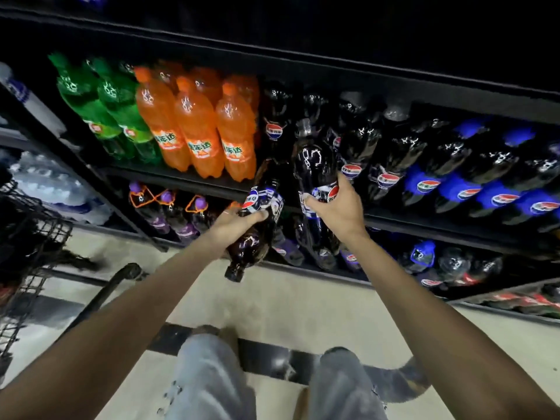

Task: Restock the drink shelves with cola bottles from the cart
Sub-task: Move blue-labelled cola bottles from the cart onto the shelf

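A dark store shelf unit [303, 68] runs slantwise across the upper half of the frame, above a pale tiled floor [303, 301] with a dark stripe near the bottom. A black wire cart [33, 228] stands at the left edge.

On the middle shelf, green bottles [100, 110] sit at upper left, orange bottles [194, 128] just right of them, then a long row of cola bottles [394, 153] that runs to the right edge, those farthest right with blue labels. Purple-capped bottles [169, 213] fill the shelf below, left of centre. Wrapped water packs [45, 180] lie at far left. Knees in light jeans [209, 380] show at bottom centre.

Both arms reach up to the centre of the frame. The right hand [336, 207] grips an upright cola bottle [315, 165] round its label, fingers and thumb wrapped, with the cap up against the shelved cola row. The left hand [239, 221] clasps a second cola [248, 247] at its label, fingers curled over it; this one is tilted with its cap pointing down and its base toward the shelf edge, just left of the other.
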Available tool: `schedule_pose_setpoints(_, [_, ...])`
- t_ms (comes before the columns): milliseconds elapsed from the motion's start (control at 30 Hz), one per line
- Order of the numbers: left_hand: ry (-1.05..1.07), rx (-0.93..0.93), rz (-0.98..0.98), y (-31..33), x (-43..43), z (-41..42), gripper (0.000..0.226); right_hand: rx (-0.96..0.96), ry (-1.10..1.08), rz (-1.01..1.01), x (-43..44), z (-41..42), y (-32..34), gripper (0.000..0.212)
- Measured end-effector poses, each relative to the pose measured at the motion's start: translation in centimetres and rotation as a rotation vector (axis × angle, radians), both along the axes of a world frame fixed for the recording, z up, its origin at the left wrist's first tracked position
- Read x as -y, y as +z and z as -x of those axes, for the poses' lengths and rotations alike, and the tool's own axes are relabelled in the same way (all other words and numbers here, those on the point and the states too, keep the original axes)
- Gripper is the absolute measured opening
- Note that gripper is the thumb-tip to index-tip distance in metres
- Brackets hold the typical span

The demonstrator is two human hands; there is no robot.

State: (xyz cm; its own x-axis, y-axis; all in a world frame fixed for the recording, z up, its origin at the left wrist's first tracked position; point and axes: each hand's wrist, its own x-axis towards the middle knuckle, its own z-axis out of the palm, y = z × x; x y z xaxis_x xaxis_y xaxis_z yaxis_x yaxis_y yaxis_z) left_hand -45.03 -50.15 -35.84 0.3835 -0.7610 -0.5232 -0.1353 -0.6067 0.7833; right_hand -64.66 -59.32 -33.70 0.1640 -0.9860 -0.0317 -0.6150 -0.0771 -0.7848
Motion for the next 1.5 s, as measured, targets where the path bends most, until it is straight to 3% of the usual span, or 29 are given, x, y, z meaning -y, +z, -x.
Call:
schedule_pose_setpoints(67, [0.014,-0.068,0.052,-1.7,1.9,-0.8,0.043,0.058,-0.011,0.056,1.6,-0.9,-1.9,0.071])
schedule_pose_setpoints(233, [0.034,-0.295,0.166,-4.0,5.4,-1.5,0.041,0.161,-0.039,0.167,4.9,-2.4,-5.6,0.095])
schedule_pose_setpoints(600, [-0.041,-0.645,0.363,-3.9,9.1,-0.3,0.043,0.288,-0.029,0.429,8.3,-3.4,-8.7,0.094])
schedule_pose_setpoints(867, [-0.050,-0.620,0.368,-4.9,9.9,-1.1,0.056,0.332,-0.057,0.472,9.6,-4.5,-9.5,0.096])
schedule_pose_setpoints(1000, [-0.080,-0.630,0.401,-6.0,10.0,-1.8,0.051,0.349,-0.084,0.474,10.1,-5.4,-9.9,0.096])
schedule_pose_setpoints(1333, [-0.145,-0.495,0.500,-7.9,8.9,-4.0,0.062,0.397,-0.175,0.497,10.1,-7.4,-10.3,0.093])
schedule_pose_setpoints(1433, [-0.173,-0.465,0.531,-7.7,8.6,-4.0,0.059,0.261,-0.132,0.572,8.9,-7.0,-10.5,0.090])
schedule_pose_setpoints(1500, [-0.169,-0.470,0.546,-7.6,8.6,-3.6,0.058,0.054,-0.124,0.782,7.3,-6.1,-11.3,0.087])
